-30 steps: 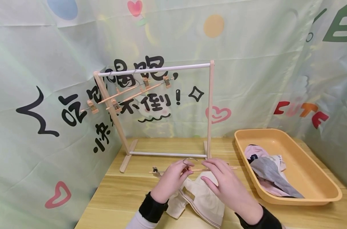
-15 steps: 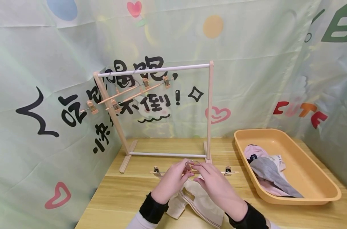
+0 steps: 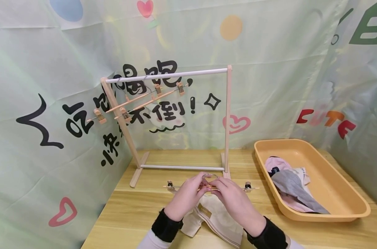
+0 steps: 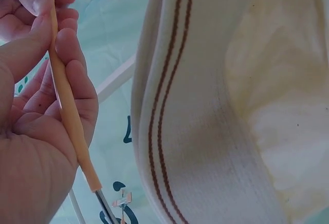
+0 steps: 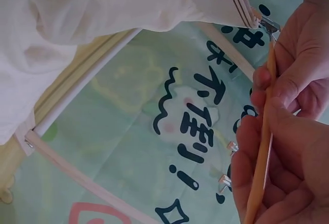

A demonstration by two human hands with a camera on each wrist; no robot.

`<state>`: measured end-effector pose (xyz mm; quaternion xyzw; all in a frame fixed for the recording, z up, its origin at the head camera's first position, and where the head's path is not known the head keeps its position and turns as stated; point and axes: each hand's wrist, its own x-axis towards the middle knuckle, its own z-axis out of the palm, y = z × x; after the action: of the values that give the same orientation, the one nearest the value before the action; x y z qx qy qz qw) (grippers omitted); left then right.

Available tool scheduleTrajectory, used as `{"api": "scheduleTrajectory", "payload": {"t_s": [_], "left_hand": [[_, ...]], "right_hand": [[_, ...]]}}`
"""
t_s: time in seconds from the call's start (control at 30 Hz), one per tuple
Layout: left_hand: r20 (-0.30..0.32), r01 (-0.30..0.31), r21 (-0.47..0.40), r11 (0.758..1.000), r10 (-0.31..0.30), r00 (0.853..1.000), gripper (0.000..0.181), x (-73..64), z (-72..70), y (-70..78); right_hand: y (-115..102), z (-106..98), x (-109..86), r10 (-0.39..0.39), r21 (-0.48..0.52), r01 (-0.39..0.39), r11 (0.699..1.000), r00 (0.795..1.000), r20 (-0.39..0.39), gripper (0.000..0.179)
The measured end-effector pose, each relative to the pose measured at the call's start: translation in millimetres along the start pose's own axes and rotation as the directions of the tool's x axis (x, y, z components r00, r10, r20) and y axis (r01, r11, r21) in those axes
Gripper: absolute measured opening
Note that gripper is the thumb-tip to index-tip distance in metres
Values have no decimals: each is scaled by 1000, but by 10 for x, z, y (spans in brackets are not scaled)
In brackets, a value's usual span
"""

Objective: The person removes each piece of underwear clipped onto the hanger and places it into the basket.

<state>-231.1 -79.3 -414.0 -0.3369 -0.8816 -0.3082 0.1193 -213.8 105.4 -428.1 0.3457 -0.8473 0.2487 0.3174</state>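
Observation:
My left hand point(image 3: 188, 192) pinches the middle of a clip hanger point(image 3: 248, 186) just below its hook. Beside it, my right hand point(image 3: 235, 202) grips the same bar, thumb and fingertips meeting the left ones. The wrist views show the orange-tan bar point(image 4: 67, 100) lying across the fingers of both hands. A metal clip stands near each end in the head view. Below the hands is a cream garment point(image 3: 222, 219) with a brown label point(image 3: 204, 210) and a brown-striped band point(image 4: 169, 100). The hands and forearms hide part of the garment.
Behind the hands stands a wooden rack point(image 3: 228, 121) with a white top rail point(image 3: 188, 73). Two clip hangers point(image 3: 154, 100) hang at its left. To the right, an orange tray point(image 3: 331, 180) holds pink and grey clothes point(image 3: 292, 186). A printed curtain point(image 3: 269, 86) surrounds the wooden table point(image 3: 113, 214).
My right hand has moved left along the hanger and now grips its middle beside the left hand. The hanger's right clip has come into view. The left hand has stayed almost still.

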Motion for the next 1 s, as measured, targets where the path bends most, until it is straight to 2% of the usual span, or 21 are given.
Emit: {"api": "scheduleTrajectory", "payload": {"t_s": [0.43, 0.7, 0.9, 1.0], "left_hand": [[12, -5, -9, 1000, 5, 1000, 33, 0, 1, 5], [8, 17, -16, 1000, -17, 1000, 33, -23, -12, 36], [-64, 14, 22, 1000, -13, 998, 33, -66, -164, 79], [-134, -11, 41, 999, 17, 991, 29, -92, -286, 86]], "right_hand": [[20, 3, -10, -19, 24, 20, 1000, 999, -37, 18], [50, 11, -11, -17, 29, 19, 999, 998, -55, 15], [81, 6, -25, -14, 44, 16, 999, 999, -46, 16], [94, 0, -23, -20, 60, 23, 998, 999, -44, 16]]}}
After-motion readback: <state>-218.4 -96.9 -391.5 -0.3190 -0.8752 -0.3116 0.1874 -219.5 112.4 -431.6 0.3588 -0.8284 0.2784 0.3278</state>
